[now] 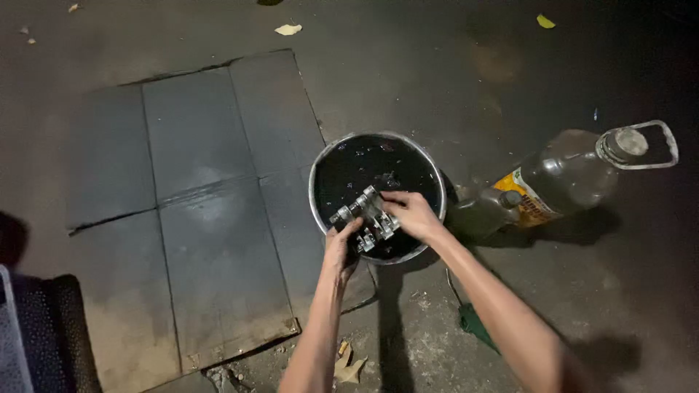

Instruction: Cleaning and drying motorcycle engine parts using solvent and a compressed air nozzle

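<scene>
Both hands hold one metal part [366,217] over a round metal basin [318,169] that is filled with a dark, almost black liquid. The part is a greyish piece with several small round projections, and its long axis runs diagonally, from the near left up to the far right side of the basin. The left hand [341,244] grips the near left end from below, with the fingers closed around it, while the right hand [412,212] comes from the right and presses its fingers on the far right end and the top. So the part lies between the two hands, above the near half of the basin, and both hands are about equally close to it. It seems to be some engine or valve piece, but the light is poor and I cannot say exactly what it is. The underside of the part and the fingertips are hidden, and the bottom of the basin cannot be seen through the liquid. To the right of the basin a large plastic jug [575,175] with a loop handle lies on its side on the ground. On the left is a dark floor mat [182,211], cut in panels, and some dry leaves [287,30] lie far behind
</scene>
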